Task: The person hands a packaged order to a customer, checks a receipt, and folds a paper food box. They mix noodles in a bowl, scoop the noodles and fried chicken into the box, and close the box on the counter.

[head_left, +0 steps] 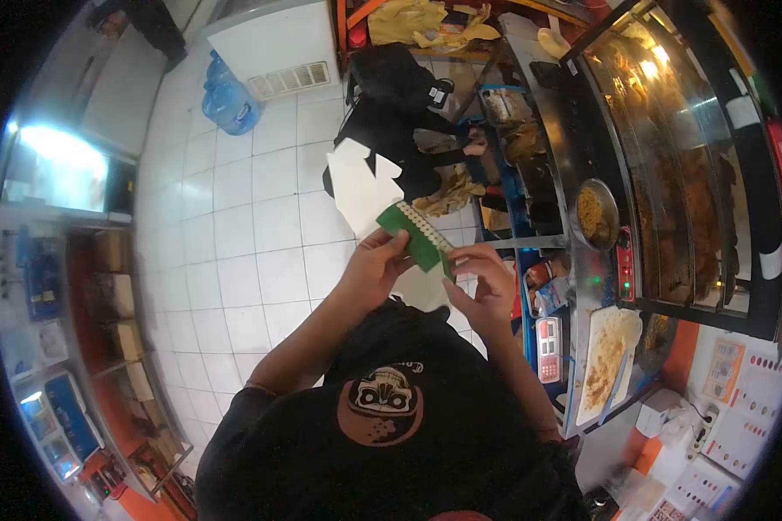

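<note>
A partly folded cardboard box (pixel 365 188) with white flaps and a green printed side is held up in front of my chest. Along the green side runs a pale patterned strip. My left hand (pixel 375 265) pinches the green side near its left end, thumb on top. At the other end, my right hand (pixel 485 286) has its fingers closed on the edge of the same box. Another white part of the box shows below, between my hands.
Ahead, a person in black (pixel 391 113) crouches, a hand reaching to the low shelves. On the right counter are a metal bowl of food (pixel 614 217), a stained cutting board (pixel 604 365) and a scale (pixel 548 347). A glass-fronted cabinet (pixel 678 174) stands behind. A water jug (pixel 230 100) sits on the floor.
</note>
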A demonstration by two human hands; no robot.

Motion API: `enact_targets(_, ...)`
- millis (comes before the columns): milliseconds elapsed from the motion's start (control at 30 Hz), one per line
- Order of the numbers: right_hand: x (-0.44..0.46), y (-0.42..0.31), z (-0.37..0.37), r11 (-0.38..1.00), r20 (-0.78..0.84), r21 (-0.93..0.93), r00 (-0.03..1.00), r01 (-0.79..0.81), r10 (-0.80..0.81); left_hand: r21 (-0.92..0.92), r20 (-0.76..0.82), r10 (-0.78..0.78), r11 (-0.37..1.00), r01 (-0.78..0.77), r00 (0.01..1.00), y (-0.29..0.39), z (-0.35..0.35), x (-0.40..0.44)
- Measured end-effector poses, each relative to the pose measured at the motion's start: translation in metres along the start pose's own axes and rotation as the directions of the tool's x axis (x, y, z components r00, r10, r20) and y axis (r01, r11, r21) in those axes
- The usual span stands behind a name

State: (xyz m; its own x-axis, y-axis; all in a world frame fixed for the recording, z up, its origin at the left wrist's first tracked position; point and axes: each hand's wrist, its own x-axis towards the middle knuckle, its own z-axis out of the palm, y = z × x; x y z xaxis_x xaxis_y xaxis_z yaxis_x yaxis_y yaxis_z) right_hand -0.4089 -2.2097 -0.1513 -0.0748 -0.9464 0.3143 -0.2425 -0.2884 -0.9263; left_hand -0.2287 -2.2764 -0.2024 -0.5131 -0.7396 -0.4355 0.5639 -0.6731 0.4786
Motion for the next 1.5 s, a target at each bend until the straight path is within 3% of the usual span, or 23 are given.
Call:
enact_targets(100,0.023,0.007,0.027,0.971,-0.080,-0.240,0.997,-0.004,-0.015,0.012,0.043,0.052,0.999,-0.052,0.998,0.015,0.002,-0.003)
enact_targets(133,0.031,0.008,0.033,0.942,-0.040,-0.329,0.996,0.068,-0.086,0.037,0.055,0.092,0.995,-0.094,0.994,0.019,-0.001,-0.001)
enact_targets(200,0.037,0.023,0.046,0.961,0.035,-0.257,0.995,0.100,-0.094,0.109,0.015,0.218,0.970,-0.218,0.976,0.030,-0.005,0.004)
enact_targets(333,0.050,0.019,0.074,0.974,0.165,-0.189,0.982,0.123,-0.092,0.013,-0.120,0.149,0.989,-0.149,0.981,0.074,-0.006,0.005)
enact_targets(433,0.059,0.025,0.092,0.952,0.028,-0.248,0.983,0.181,-0.180,-0.038,-0.075,0.081,0.996,-0.084,0.994,0.075,-0.021,0.012)
enact_targets(533,0.069,0.025,0.105,0.953,-0.105,-0.285,0.985,0.104,-0.138,-0.163,-0.075,-0.040,0.986,0.027,0.996,0.078,-0.016,0.012)
enact_targets(733,0.061,0.048,0.121,0.979,-0.113,-0.193,0.993,-0.067,0.045,-0.099,-0.044,-0.045,0.994,0.040,0.998,0.076,-0.030,0.015)
enact_targets(833,0.061,0.049,0.125,0.971,-0.099,-0.194,0.988,-0.138,0.121,0.111,0.038,0.051,0.992,-0.055,0.998,0.081,-0.022,0.012)
enact_targets(933,0.066,0.034,0.120,0.983,-0.019,-0.157,0.996,-0.093,0.091,0.510,-0.007,0.207,0.842,-0.175,0.978,0.082,-0.028,0.014)
enact_targets(1033,0.057,0.037,0.115,0.878,-0.040,0.340,0.928,-0.337,0.372,0.642,-0.028,0.237,0.749,-0.164,0.971,0.099,-0.036,0.008)
enact_targets(1133,0.052,0.040,0.103,0.918,-0.196,0.311,0.929,-0.245,0.314,0.712,0.035,0.137,0.691,-0.121,0.990,0.102,-0.064,0.006)
enact_targets(1167,0.051,0.039,0.100,0.960,-0.232,0.194,0.941,-0.204,0.247,0.729,0.060,0.087,0.676,-0.103,0.994,0.098,-0.075,0.005)
enact_targets(1233,0.052,0.037,0.093,0.991,-0.280,-0.051,0.955,-0.122,0.103,0.636,0.071,-0.090,0.771,0.024,0.993,0.097,-0.069,-0.006)
enact_targets(1300,0.048,0.043,0.088,0.958,-0.259,-0.224,0.959,-0.180,0.119,0.614,0.018,-0.226,0.771,0.168,0.974,0.089,-0.065,-0.013)
enact_targets(1367,0.048,0.041,0.092,0.908,-0.288,-0.354,0.950,-0.225,0.123,0.672,-0.022,-0.260,0.711,0.207,0.965,0.083,-0.071,-0.014)
enact_targets(1400,0.048,0.046,0.097,0.917,-0.362,-0.308,0.923,-0.253,0.133,0.653,-0.057,-0.264,0.720,0.236,0.963,0.081,-0.070,-0.016)
enact_targets(1500,0.048,0.046,0.102,0.947,-0.361,-0.154,0.908,-0.282,0.212,0.625,-0.095,-0.251,0.738,0.254,0.963,0.073,-0.074,-0.019)
